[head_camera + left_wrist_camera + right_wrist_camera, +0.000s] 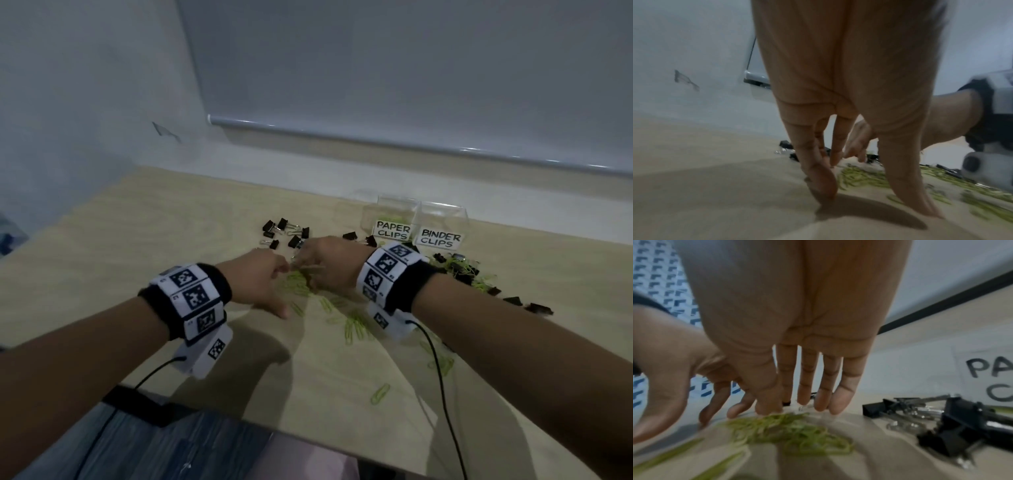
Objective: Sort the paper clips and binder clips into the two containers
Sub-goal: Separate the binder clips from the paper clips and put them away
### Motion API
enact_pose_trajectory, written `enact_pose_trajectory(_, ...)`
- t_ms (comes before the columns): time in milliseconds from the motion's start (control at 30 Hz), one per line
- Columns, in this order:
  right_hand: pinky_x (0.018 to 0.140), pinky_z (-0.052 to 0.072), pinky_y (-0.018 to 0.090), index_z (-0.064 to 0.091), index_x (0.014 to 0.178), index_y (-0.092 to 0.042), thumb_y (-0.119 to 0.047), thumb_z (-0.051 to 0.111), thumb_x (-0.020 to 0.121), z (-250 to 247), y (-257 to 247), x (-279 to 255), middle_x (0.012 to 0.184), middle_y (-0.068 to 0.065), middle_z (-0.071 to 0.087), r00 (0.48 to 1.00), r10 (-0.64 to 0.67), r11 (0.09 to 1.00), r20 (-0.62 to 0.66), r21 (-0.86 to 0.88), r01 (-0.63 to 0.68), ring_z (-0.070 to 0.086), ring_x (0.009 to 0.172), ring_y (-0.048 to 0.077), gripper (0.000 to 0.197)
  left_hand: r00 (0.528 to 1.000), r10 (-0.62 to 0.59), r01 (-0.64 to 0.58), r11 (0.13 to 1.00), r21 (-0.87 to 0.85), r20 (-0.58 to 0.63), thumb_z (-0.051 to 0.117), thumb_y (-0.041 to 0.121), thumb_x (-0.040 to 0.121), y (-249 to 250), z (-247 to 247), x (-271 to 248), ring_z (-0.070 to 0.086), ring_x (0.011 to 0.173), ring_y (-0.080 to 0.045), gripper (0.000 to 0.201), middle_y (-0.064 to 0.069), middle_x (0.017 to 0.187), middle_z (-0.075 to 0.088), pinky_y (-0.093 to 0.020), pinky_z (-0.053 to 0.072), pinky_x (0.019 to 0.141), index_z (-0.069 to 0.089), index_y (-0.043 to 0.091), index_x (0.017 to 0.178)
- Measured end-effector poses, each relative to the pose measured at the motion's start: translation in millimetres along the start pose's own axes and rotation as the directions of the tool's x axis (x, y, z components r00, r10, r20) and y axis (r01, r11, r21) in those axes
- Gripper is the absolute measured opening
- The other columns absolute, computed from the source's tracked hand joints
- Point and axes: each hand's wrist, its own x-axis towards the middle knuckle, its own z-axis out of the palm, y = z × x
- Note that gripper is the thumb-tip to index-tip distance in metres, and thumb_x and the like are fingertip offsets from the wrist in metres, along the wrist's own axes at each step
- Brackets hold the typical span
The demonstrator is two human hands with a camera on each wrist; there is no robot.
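Both hands are down on the table (144, 219) over a heap of green paper clips (793, 433). The right hand (329, 263) is spread flat, its fingers (807, 379) straight and side by side, their tips at the far edge of the heap; it holds nothing. The left hand (257, 281) faces it, fingers (816, 162) extended downward with their tips on the wood just beside the clips, thumb apart, nothing gripped.

The paper clips are thin, yellow-green loops, bunched between the hands and scattered loosely toward the near edge. Black binder clips (284, 231) with silver handles lie in groups beyond the hands and to the right. Two clear containers stand at the far right, touching: the one marked PAPER CLIPS (394, 219) has some green inside; the BINDER CLIPS one (442, 226) is beside it.
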Motion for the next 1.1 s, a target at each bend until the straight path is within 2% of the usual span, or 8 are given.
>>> enact_pose_trajectory(100,0.095,0.046,0.039,0.052,0.130,-0.014,-0.030,0.064,0.083,10.9,-4.1,-8.9,0.129,0.004,0.046,0.998,-0.041,0.993,0.055,-0.112,0.047,0.050,0.112,0.023,0.050,0.998,0.048,-0.046,0.998,0.038,-0.035,0.085,0.046,0.060,15.2,7.5,1.6,0.054,0.086,-0.014,0.084,-0.001,0.105,0.061,-0.022,0.042,0.071,0.053,0.010,0.130)
enact_pose_trajectory(333,0.093,0.046,0.040,0.061,0.122,-0.018,-0.022,0.054,0.090,13.5,27.6,-65.9,0.118,0.005,0.051,0.996,-0.041,0.997,0.077,-0.059,0.046,0.053,0.107,0.024,0.033,0.993,0.109,-0.113,0.987,-0.113,-0.039,0.081,0.030,0.073,48.8,16.0,5.2,0.050,0.082,-0.007,0.064,0.005,0.098,0.054,-0.014,0.037,0.066,0.055,0.012,0.129)
enact_pose_trajectory(433,0.097,0.044,0.037,0.053,0.130,-0.022,-0.039,0.063,0.084,6.5,41.6,-89.6,0.122,0.000,0.047,0.995,0.074,0.997,0.066,-0.026,-0.072,0.050,0.109,0.019,0.050,0.987,0.159,-0.161,0.982,-0.100,-0.028,0.081,0.041,0.070,59.8,17.6,1.0,0.051,0.090,-0.011,0.077,0.000,0.110,0.054,-0.018,0.040,0.075,0.050,0.011,0.133)
enact_pose_trajectory(567,0.094,0.046,0.039,0.047,0.132,-0.028,-0.066,0.071,0.061,8.5,43.4,-96.0,0.122,-0.004,0.042,0.982,0.165,0.986,0.094,-0.019,-0.163,0.045,0.110,0.017,0.084,0.994,0.104,-0.103,0.995,-0.010,0.016,0.079,0.062,0.057,73.5,25.0,-1.3,0.052,0.107,-0.021,0.100,-0.006,0.123,0.044,-0.035,0.049,0.092,0.041,0.013,0.135)
enact_pose_trajectory(700,0.079,0.045,0.032,0.055,0.118,-0.023,-0.054,0.075,0.065,17.5,33.2,-88.0,0.111,0.000,0.043,0.989,0.141,0.988,0.041,-0.065,-0.138,0.044,0.099,0.017,0.065,0.993,0.109,-0.112,0.992,-0.056,-0.049,0.082,0.052,0.060,93.6,30.7,-1.1,0.054,0.097,-0.021,0.077,-0.005,0.111,0.049,-0.034,0.051,0.082,0.050,0.012,0.118)
enact_pose_trajectory(833,0.074,0.052,0.035,0.064,0.095,-0.018,-0.031,0.073,0.071,16.4,38.1,-82.3,0.098,0.001,0.052,0.984,0.177,0.984,-0.032,0.024,-0.177,0.054,0.086,0.019,0.029,0.988,0.128,-0.141,0.974,-0.178,-0.082,0.081,0.024,0.072,105.1,27.6,3.8,0.059,0.092,-0.023,0.038,-0.005,0.096,0.059,-0.031,0.048,0.076,0.062,0.007,0.100)
enact_pose_trajectory(933,0.072,0.052,0.034,0.071,0.088,-0.019,-0.023,0.074,0.072,14.8,48.8,-85.3,0.093,0.000,0.061,0.978,0.205,0.978,-0.036,0.051,-0.203,0.058,0.083,0.018,0.017,0.986,0.142,-0.157,0.970,-0.186,-0.092,0.074,0.013,0.077,107.7,26.1,13.3,0.061,0.089,-0.022,0.021,-0.005,0.095,0.063,-0.029,0.049,0.073,0.067,0.006,0.096)
enact_pose_trajectory(1100,0.057,0.036,0.014,0.070,0.084,-0.014,-0.018,0.071,0.077,11.0,64.2,-95.3,0.081,-0.004,0.060,0.980,0.176,0.984,-0.091,0.043,-0.173,0.053,0.074,0.013,0.009,0.976,0.198,-0.211,0.962,-0.176,-0.088,0.068,0.008,0.081,114.8,22.6,26.8,0.053,0.079,-0.013,0.015,0.002,0.084,0.056,-0.023,0.041,0.068,0.070,0.004,0.095)
